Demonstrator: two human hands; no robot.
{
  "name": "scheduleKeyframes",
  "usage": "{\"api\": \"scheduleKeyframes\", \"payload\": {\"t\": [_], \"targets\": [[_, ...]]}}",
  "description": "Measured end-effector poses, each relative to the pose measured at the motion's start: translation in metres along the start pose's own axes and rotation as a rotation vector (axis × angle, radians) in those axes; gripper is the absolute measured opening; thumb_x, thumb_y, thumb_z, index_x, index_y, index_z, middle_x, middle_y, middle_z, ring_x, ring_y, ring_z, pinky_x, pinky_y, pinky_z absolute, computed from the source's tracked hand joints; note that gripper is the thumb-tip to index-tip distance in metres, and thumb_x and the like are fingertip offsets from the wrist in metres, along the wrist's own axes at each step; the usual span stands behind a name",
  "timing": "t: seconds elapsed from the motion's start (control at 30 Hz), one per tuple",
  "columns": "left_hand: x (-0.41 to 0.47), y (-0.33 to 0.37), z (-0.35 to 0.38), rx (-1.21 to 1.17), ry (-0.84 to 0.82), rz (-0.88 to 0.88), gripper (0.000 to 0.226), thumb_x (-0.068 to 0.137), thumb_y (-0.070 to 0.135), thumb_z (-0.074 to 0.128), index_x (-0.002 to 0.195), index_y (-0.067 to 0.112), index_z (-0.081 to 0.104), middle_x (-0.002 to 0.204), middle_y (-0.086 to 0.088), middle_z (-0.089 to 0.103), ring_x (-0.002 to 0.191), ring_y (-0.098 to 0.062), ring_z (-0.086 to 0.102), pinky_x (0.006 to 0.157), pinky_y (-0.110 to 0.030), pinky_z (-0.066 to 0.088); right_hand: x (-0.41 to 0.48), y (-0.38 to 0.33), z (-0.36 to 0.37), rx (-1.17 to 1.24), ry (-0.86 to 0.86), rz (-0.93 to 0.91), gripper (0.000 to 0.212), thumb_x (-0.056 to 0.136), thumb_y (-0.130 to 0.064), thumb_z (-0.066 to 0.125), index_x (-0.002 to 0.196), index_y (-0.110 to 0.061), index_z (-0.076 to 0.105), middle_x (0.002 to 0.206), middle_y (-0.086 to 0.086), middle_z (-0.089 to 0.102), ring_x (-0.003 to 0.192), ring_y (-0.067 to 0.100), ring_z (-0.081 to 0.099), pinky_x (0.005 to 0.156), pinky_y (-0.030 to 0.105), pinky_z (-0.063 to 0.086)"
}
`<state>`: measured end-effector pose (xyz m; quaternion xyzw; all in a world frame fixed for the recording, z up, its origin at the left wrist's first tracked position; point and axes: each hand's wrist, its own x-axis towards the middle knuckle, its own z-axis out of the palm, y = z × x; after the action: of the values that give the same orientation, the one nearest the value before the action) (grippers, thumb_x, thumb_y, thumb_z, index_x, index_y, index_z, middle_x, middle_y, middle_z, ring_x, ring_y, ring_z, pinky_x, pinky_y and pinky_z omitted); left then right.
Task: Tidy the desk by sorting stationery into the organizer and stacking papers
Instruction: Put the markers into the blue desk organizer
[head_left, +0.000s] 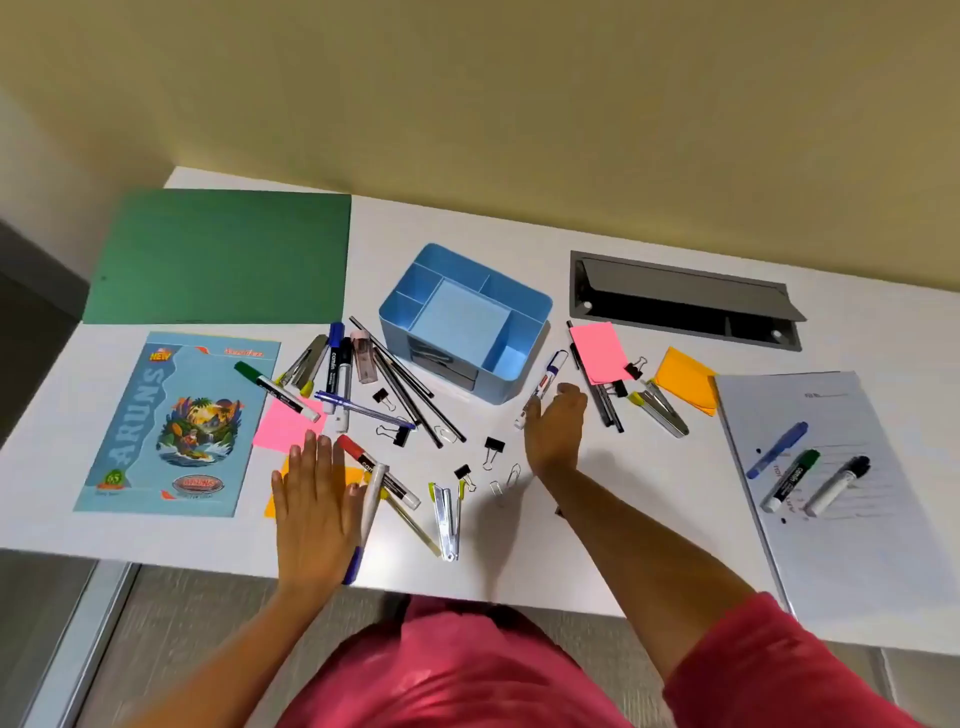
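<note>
Two bare hands are over the white worktop (675, 467); nearest, the left hand (317, 512) lies flat, its grip released, fingers straight over an orange sticky note (270, 506), thumb against a blue-capped marker (370, 512); a red-capped marker (379, 475) and a steel stapler (447, 519) lie just beside it; binder clips (493, 447) and paper clips (511, 475) are scattered between the hands; farther on, the right hand (556, 431) has its fingertips at a white marker (543, 382) beside the blue organizer (537, 317), though whether its grip is clenched I cannot tell; a heap of pens and pencils (400, 382) lies left of the organizer; a sheet of paper (852, 545) at right carries three markers; a notebook (176, 421) lies at left, a green folder (223, 254) beyond it.
</note>
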<state>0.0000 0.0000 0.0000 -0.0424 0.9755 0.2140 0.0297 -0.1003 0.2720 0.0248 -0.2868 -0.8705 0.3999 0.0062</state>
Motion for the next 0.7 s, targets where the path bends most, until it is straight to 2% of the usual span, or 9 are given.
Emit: {"api": "scheduleKeyframes", "payload": {"t": [0.1, 0.2, 0.27, 0.33, 0.53, 0.7], "targets": [[-0.005, -0.01, -0.005, 0.041, 0.002, -0.07, 0.064, 0.095, 0.049, 0.013, 0.151, 0.017, 0.012, 0.16, -0.003, 0.003, 0.147, -0.019, -0.003, 0.119, -0.047, 0.002, 0.011, -0.007, 0.002, -0.051, 0.0, 0.023, 0.035, 0.09, -0.022, 0.052, 0.114, 0.002, 0.045, 0.116, 0.02, 0.049, 0.108, 0.034, 0.048, 0.092, 0.046, 0.044], [-0.015, -0.019, 0.0, 0.056, -0.014, -0.109, 0.064, 0.096, 0.046, 0.013, 0.151, 0.013, 0.015, 0.16, -0.007, 0.007, 0.147, -0.025, 0.004, 0.118, -0.052, 0.009, 0.021, -0.011, 0.005, -0.104, -0.002, 0.044, 0.036, 0.091, -0.021, 0.053, 0.114, 0.006, 0.046, 0.118, 0.023, 0.05, 0.108, 0.035, 0.048, 0.093, 0.043, 0.041], [-0.018, -0.021, 0.0, 0.049, -0.025, -0.117, 0.063, 0.095, 0.041, 0.017, 0.15, 0.009, 0.018, 0.159, -0.011, 0.01, 0.146, -0.03, 0.009, 0.117, -0.053, 0.011, 0.024, -0.011, 0.006, -0.219, -0.009, 0.054, 0.043, 0.095, -0.028, 0.049, 0.125, 0.004, 0.043, 0.125, 0.019, 0.049, 0.115, 0.029, 0.048, 0.099, 0.032, 0.038], [-0.021, -0.022, 0.002, 0.051, -0.025, -0.123, 0.062, 0.095, 0.038, 0.019, 0.149, 0.007, 0.02, 0.159, -0.012, 0.011, 0.146, -0.032, 0.01, 0.116, -0.055, 0.011, 0.029, -0.01, 0.007, -0.222, 0.022, 0.106, 0.045, 0.096, -0.029, 0.049, 0.129, 0.001, 0.039, 0.126, 0.015, 0.05, 0.117, 0.023, 0.05, 0.096, 0.024, 0.039], [-0.025, -0.021, 0.009, 0.052, -0.052, -0.123, 0.068, 0.095, 0.049, 0.011, 0.151, 0.012, 0.015, 0.16, -0.005, 0.006, 0.147, -0.02, -0.001, 0.116, -0.053, -0.001, 0.035, -0.005, 0.007, -0.124, 0.069, 0.122, 0.033, 0.088, -0.017, 0.062, 0.111, 0.006, 0.054, 0.106, 0.02, 0.063, 0.097, 0.03, 0.062, 0.077, 0.028, 0.047], [-0.022, -0.024, 0.014, 0.115, -0.074, -0.121, 0.066, 0.096, 0.049, 0.009, 0.151, 0.013, 0.012, 0.16, -0.004, 0.002, 0.147, -0.02, -0.005, 0.117, -0.052, -0.004, 0.029, 0.006, 0.007, 0.026, 0.213, -0.023, 0.024, 0.078, -0.005, 0.067, 0.094, 0.01, 0.059, 0.083, 0.025, 0.063, 0.078, 0.039, 0.061, 0.072, 0.044, 0.053]]}}
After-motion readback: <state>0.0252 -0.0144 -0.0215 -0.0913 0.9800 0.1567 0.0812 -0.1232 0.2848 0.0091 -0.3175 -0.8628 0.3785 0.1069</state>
